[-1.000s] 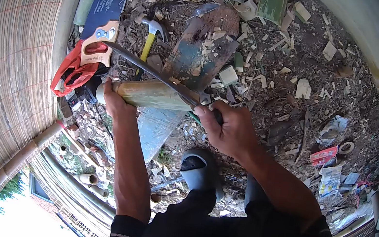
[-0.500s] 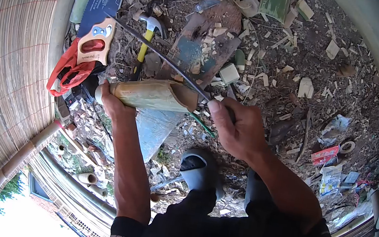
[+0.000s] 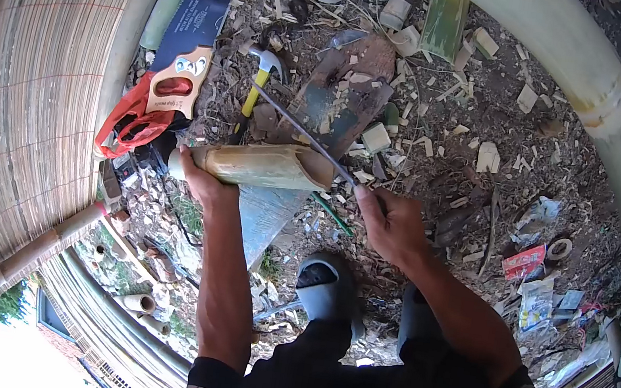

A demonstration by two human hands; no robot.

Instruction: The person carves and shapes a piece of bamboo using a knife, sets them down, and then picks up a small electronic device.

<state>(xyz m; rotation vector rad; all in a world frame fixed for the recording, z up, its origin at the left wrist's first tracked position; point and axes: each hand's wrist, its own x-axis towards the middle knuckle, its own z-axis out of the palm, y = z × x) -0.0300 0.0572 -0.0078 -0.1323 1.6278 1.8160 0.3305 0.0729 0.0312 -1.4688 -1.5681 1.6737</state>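
Note:
My left hand (image 3: 208,181) is wrapped round the closed left end of a bamboo section (image 3: 258,166). The bamboo lies nearly level, with its slanted, hollow cut end facing right. In my right hand (image 3: 395,227) is the handle of a long, narrow metal blade (image 3: 307,136), seen almost edge-on, so its exact kind cannot be told. It slopes up to the left, past the open end and above the bamboo. Whether the blade touches the rim is not clear.
A claw hammer (image 3: 256,93) and a handsaw (image 3: 178,83) with a red strap lie at the left. Beyond the bamboo is a worn wooden board (image 3: 342,90). Wood chips cover the ground. A large curved bamboo pole (image 3: 613,103) arches at the right; a slatted screen (image 3: 34,56) stands left.
My right hand and the blade have moved slightly down and right, with the blade's tip drawn back toward the bamboo. The view has shifted, showing more of the curved pole.

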